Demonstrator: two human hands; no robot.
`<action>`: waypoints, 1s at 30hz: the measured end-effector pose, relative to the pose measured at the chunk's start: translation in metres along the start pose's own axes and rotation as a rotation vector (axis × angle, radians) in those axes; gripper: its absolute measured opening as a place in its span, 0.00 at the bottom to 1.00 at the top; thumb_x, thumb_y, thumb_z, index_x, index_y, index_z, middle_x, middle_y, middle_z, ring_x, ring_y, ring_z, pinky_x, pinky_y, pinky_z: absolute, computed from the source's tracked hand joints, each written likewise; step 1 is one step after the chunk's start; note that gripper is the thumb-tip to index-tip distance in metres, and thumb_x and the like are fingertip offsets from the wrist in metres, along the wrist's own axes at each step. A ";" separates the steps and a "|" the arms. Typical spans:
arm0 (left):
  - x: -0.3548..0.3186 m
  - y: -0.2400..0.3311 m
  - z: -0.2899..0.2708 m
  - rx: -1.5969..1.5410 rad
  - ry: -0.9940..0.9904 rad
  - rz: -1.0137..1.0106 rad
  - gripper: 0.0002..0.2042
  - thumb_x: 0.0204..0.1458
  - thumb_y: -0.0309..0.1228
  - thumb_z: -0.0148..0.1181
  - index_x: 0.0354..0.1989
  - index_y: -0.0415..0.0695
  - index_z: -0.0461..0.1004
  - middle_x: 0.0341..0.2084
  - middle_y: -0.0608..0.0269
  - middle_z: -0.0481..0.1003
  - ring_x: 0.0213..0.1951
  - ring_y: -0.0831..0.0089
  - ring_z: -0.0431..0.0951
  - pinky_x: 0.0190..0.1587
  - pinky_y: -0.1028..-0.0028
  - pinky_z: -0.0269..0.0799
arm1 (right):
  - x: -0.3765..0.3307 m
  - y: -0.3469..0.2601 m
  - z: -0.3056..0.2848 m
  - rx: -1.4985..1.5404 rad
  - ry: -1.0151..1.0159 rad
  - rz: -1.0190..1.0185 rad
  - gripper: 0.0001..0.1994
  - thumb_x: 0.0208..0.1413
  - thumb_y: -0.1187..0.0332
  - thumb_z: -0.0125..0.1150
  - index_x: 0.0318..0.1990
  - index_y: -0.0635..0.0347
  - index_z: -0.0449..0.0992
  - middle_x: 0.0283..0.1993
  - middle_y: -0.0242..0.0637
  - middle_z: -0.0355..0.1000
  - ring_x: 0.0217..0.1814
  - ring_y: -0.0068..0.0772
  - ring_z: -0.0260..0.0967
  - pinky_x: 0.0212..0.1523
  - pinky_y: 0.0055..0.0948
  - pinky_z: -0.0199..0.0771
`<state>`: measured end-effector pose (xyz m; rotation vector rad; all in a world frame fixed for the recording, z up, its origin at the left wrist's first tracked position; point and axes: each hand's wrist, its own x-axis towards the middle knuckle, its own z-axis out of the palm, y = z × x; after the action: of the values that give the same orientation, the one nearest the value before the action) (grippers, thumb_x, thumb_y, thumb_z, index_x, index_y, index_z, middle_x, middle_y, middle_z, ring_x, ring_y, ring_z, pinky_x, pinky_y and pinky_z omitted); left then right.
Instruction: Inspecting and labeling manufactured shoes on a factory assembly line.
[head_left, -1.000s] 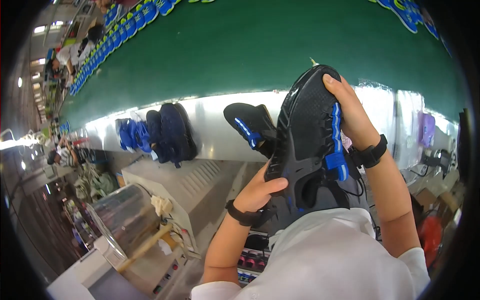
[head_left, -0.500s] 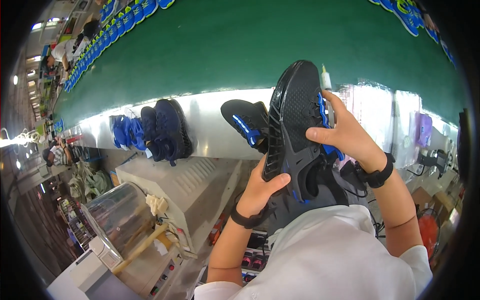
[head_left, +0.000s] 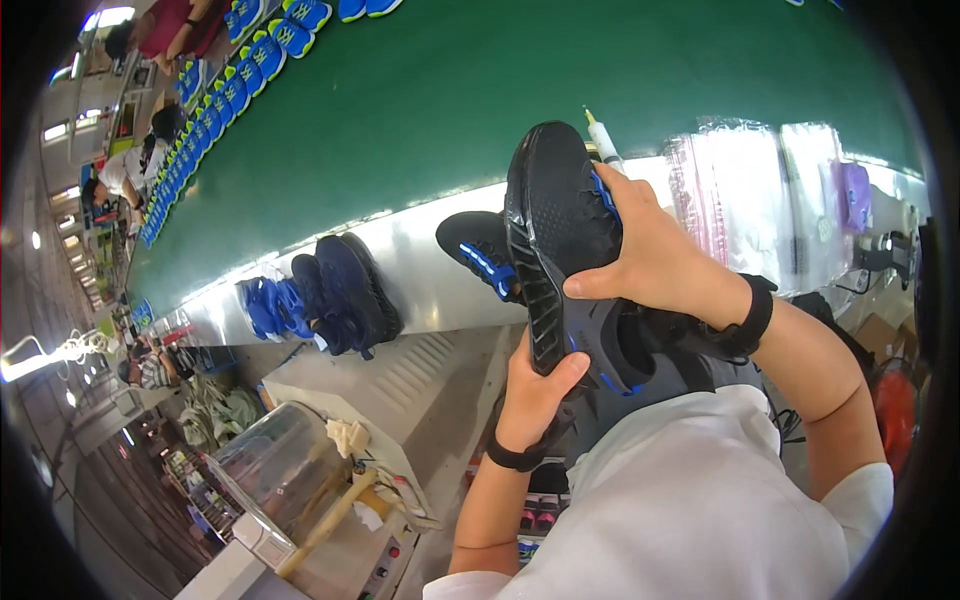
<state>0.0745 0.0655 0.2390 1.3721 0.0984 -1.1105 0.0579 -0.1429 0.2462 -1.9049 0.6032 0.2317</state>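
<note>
Between my two hands is a black sneaker (head_left: pixel 556 215) with blue laces, its toe pointing away from me and its side tilted up. Around the heel and sole edge, my left hand (head_left: pixel 538 395) is closed with the thumb pressed on the side. My right hand (head_left: pixel 645 250) grips the upper near the laces, thumb lying across it and fingers over the far side. Another black sneaker (head_left: pixel 472 250) with blue laces rests on the bench ledge, partly hidden behind the held one. Just past my right fingers lies a syringe (head_left: pixel 603 140) with a yellowish tip.
Dark navy sneakers (head_left: pixel 352 292) and bright blue shoes (head_left: pixel 274 306) sit on the metal ledge (head_left: pixel 440 290) to the left. Clear plastic bags (head_left: pixel 745 200) lie at right. Rows of blue shoes (head_left: pixel 215 115) line the green table (head_left: pixel 420 110). A machine (head_left: pixel 350 400) stands lower left.
The view has shifted. The held sneaker sits a little further left in it, and my right hand has turned so its fingers wrap more over the shoe's upper.
</note>
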 end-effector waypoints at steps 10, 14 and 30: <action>-0.005 -0.003 0.005 0.007 -0.087 0.007 0.31 0.44 0.27 0.62 0.59 0.37 0.57 0.48 0.62 0.67 0.49 0.74 0.66 0.54 0.71 0.61 | -0.002 0.008 0.005 -0.081 0.010 0.026 0.52 0.32 0.54 0.73 0.62 0.71 0.48 0.54 0.65 0.56 0.51 0.59 0.65 0.51 0.39 0.68; -0.005 -0.003 0.006 0.032 -0.062 -0.007 0.33 0.41 0.25 0.64 0.58 0.37 0.57 0.48 0.61 0.66 0.48 0.75 0.66 0.52 0.72 0.63 | -0.004 0.009 0.007 -0.066 0.011 0.040 0.52 0.32 0.53 0.73 0.62 0.71 0.49 0.54 0.65 0.56 0.51 0.58 0.65 0.51 0.39 0.68; -0.003 0.002 0.011 0.033 0.105 -0.051 0.24 0.42 0.20 0.62 0.50 0.38 0.64 0.41 0.64 0.70 0.42 0.76 0.71 0.47 0.75 0.67 | -0.011 -0.003 0.011 -0.082 0.060 0.036 0.52 0.33 0.54 0.73 0.63 0.68 0.46 0.55 0.65 0.54 0.50 0.59 0.66 0.50 0.41 0.69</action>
<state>0.0679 0.0578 0.2456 1.4645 0.1932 -1.0858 0.0510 -0.1287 0.2488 -1.9874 0.6774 0.2265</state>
